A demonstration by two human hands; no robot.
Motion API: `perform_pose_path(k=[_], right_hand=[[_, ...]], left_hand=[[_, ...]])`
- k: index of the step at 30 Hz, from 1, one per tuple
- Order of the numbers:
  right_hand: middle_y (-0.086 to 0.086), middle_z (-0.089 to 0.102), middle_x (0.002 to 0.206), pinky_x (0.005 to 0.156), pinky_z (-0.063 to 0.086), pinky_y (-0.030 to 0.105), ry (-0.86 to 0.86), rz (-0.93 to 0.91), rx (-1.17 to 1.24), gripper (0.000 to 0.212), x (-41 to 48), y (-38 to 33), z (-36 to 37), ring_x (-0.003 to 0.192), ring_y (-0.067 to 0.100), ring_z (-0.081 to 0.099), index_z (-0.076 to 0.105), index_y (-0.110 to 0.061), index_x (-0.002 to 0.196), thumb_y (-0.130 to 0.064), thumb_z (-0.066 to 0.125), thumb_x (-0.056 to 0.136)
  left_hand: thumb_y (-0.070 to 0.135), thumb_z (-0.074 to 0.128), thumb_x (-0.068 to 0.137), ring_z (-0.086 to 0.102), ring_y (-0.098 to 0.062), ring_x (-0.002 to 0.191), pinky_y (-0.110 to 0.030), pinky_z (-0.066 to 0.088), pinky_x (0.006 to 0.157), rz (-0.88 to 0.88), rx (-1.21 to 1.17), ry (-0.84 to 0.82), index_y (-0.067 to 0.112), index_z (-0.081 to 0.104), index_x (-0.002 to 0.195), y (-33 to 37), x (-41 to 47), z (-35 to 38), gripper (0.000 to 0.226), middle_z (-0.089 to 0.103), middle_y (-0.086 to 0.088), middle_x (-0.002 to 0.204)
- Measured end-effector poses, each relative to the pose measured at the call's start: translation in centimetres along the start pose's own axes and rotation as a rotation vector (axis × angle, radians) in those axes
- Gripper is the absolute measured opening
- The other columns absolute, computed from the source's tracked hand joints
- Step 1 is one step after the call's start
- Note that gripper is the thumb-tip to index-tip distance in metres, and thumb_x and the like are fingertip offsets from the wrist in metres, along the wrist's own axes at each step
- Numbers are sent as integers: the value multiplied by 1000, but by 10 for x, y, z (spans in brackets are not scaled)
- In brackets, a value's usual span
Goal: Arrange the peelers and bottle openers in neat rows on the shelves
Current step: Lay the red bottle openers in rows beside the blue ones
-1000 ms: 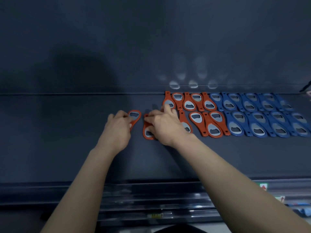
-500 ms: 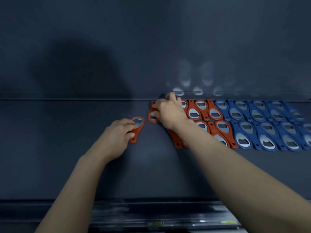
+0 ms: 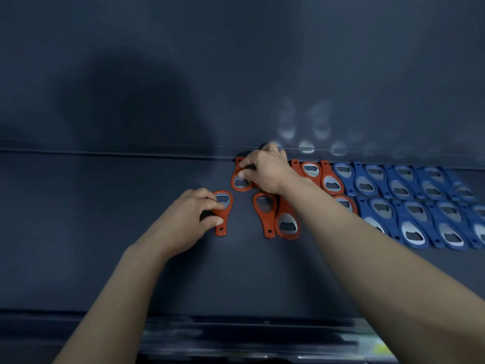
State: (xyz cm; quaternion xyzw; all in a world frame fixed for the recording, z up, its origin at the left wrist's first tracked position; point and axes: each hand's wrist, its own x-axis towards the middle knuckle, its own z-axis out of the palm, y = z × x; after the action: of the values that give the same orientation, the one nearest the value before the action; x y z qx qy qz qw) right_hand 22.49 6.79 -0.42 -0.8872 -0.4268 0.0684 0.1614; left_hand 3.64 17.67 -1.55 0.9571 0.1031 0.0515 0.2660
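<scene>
Shop display, I judge: dark shelf [image 3: 105,232], many identical orange bottle openers [image 3: 288,227] and blue bottle openers [image 3: 412,232] in rows, clear front rail [image 3: 262,337] along the near edge.

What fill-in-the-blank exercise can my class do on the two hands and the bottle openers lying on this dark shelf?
The left hand grips a loose opener whose colour is ____.
The right hand pinches the end opener in the ____ row, nearest the shelf's wall.
The blue openers lie to the ____ of the orange rows.
Missing words: orange; back; right.
</scene>
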Motion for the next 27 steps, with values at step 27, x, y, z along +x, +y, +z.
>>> perform_pose_path(k=[27], right_hand=[[3,68,111,99,40,39,54,-13,156,23,-47,3,-9,111,24,57,70,-15,102,-7,55,86]], left_hand=[[12,66,84,44,-13,113,-27,34,101,-102,-115,92,17,64,113,1,11,1,29,50,10,114]])
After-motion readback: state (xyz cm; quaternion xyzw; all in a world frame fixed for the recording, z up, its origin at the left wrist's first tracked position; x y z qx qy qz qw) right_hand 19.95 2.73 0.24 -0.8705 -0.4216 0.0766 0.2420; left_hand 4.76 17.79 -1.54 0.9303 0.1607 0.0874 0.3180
